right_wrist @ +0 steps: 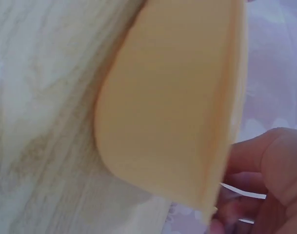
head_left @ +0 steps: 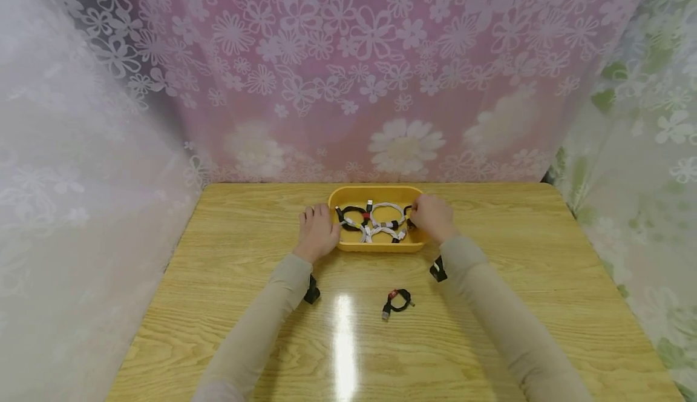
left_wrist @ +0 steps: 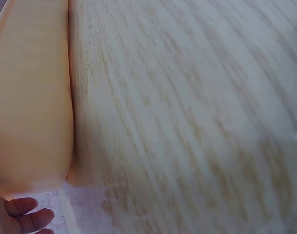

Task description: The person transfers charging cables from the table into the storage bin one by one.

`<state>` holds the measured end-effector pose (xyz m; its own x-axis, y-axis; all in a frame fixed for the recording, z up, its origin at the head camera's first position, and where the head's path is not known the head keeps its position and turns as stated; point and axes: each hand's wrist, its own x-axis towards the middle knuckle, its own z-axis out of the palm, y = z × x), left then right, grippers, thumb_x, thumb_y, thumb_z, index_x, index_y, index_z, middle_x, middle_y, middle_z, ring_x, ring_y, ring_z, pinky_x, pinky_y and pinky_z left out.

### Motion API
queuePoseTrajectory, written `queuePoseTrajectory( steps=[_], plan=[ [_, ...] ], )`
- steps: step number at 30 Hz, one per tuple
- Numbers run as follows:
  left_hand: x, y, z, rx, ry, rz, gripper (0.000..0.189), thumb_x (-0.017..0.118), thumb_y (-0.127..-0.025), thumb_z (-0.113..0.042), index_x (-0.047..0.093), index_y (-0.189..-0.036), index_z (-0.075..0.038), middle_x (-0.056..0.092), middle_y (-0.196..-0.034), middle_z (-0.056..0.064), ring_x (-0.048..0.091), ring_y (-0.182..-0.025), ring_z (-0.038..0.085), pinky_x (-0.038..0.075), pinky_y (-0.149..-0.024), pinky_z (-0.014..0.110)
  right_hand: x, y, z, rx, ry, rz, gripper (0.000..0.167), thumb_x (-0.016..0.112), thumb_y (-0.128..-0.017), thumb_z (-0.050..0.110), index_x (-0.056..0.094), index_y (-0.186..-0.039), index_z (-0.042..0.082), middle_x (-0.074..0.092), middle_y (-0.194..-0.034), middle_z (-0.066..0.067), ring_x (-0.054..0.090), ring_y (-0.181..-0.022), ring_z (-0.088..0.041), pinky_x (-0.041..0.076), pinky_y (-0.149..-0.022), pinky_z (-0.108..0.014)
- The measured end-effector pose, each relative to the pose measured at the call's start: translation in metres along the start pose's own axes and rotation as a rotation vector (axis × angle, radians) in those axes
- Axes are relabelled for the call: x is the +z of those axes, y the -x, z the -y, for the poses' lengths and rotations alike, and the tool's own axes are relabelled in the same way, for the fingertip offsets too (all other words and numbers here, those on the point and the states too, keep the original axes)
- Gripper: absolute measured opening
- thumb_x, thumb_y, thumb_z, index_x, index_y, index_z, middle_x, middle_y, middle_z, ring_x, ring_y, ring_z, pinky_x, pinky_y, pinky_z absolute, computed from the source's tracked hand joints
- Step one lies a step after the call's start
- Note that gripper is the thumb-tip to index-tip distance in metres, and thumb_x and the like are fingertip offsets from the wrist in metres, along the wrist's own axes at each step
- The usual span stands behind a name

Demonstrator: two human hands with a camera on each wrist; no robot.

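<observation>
A yellow plastic tray [head_left: 381,247] stands near the table's back edge with several coiled cables in it. Among them are a black cable [head_left: 354,209] with a red tie and a white cable [head_left: 388,205]. My left hand [head_left: 317,232] rests at the tray's left end. Its fingers [left_wrist: 36,219] show loosely extended past the tray's corner in the left wrist view. Over the right end, my right hand [head_left: 434,215] reaches in with curled fingers, pinching a dark cable [head_left: 409,223] mostly hidden beneath them. The right wrist view has its fingers [right_wrist: 248,156] behind the tray's rim.
Another coiled black cable [head_left: 402,300] with a red tie lies on the wooden table [head_left: 229,329] in front of the tray. A flowered pink curtain [head_left: 337,87] hangs behind the table, and pale patterned curtains [head_left: 648,148] flank it. Black wrist mounts [head_left: 312,291] sit under the sleeves.
</observation>
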<state>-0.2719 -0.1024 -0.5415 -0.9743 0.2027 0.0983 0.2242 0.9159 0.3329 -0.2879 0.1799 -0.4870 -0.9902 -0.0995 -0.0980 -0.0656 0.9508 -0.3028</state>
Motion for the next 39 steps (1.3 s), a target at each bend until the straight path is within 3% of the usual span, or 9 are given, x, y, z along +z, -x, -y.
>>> queuePoseTrajectory(
  steps=[2, 4, 6, 8, 18, 27, 39],
  plan=[
    [0.0, 0.0, 0.0, 0.001, 0.006, 0.003, 0.026, 0.045, -0.098, -0.026, 0.046, -0.111, -0.003, 0.047, -0.112, 0.017, 0.038, -0.097, 0.034, 0.028, -0.088, 0.047, -0.005, 0.003, 0.001, 0.006, -0.041, 0.024, 0.023, 0.055, -0.094, 0.011, 0.065, -0.073, 0.01, 0.054, -0.066, -0.006, 0.038, -0.051, -0.015, 0.03, -0.046, -0.03],
    [0.0, 0.001, 0.0, 0.001, 0.007, 0.005, 0.027, 0.045, -0.098, -0.026, 0.046, -0.111, -0.002, 0.048, -0.113, 0.017, 0.038, -0.097, 0.034, 0.028, -0.088, 0.047, -0.009, 0.005, 0.002, 0.016, -0.079, 0.048, 0.018, 0.057, -0.094, 0.014, 0.073, -0.092, 0.007, 0.067, -0.089, -0.013, 0.049, -0.059, -0.018, 0.037, -0.049, -0.031],
    [0.0, 0.001, 0.0, 0.002, 0.005, 0.004, 0.027, 0.045, -0.098, -0.026, 0.046, -0.111, -0.002, 0.048, -0.113, 0.017, 0.038, -0.097, 0.034, 0.029, -0.088, 0.047, -0.013, 0.007, 0.002, 0.012, -0.108, 0.066, 0.023, 0.057, -0.094, 0.015, 0.073, -0.107, 0.004, 0.068, -0.109, -0.018, 0.055, -0.067, -0.021, 0.042, -0.054, -0.033],
    [0.0, 0.001, 0.0, 0.002, -0.001, 0.003, 0.027, 0.044, -0.098, -0.026, 0.046, -0.111, -0.002, 0.048, -0.113, 0.017, 0.039, -0.097, 0.034, 0.029, -0.088, 0.046, -0.017, 0.01, 0.002, 0.005, -0.137, 0.078, 0.027, 0.057, -0.095, 0.016, 0.072, -0.114, 0.002, 0.066, -0.117, -0.02, 0.058, -0.072, -0.024, 0.045, -0.057, -0.035],
    [0.0, 0.0, -0.001, -0.006, -0.019, 0.009, 0.028, 0.044, -0.098, -0.027, 0.045, -0.111, -0.002, 0.048, -0.111, 0.016, 0.038, -0.096, 0.033, 0.029, -0.086, 0.046, -0.034, 0.03, 0.005, -0.046, -0.244, 0.054, 0.032, 0.057, -0.097, 0.021, 0.069, -0.12, 0.002, 0.067, -0.111, -0.016, 0.062, -0.089, -0.029, 0.051, -0.073, -0.044],
    [-0.002, 0.001, -0.001, -0.002, -0.012, 0.009, 0.029, 0.044, -0.099, -0.027, 0.045, -0.112, -0.002, 0.047, -0.111, 0.017, 0.038, -0.098, 0.035, 0.028, -0.088, 0.046, -0.043, 0.052, 0.011, -0.115, -0.286, -0.039, 0.026, 0.06, -0.097, 0.022, 0.073, -0.11, 0.004, 0.068, -0.104, -0.012, 0.061, -0.086, -0.026, 0.049, -0.073, -0.043],
    [-0.004, 0.002, -0.002, -0.007, -0.019, 0.033, 0.032, 0.043, -0.099, -0.03, 0.045, -0.116, -0.002, 0.047, -0.113, 0.016, 0.038, -0.101, 0.035, 0.028, -0.09, 0.046, -0.032, 0.096, 0.01, -0.184, -0.406, -0.095, 0.016, 0.065, -0.095, 0.019, 0.076, -0.101, 0.008, 0.069, -0.087, -0.004, 0.056, -0.065, -0.017, 0.046, -0.058, -0.034]
  ],
)
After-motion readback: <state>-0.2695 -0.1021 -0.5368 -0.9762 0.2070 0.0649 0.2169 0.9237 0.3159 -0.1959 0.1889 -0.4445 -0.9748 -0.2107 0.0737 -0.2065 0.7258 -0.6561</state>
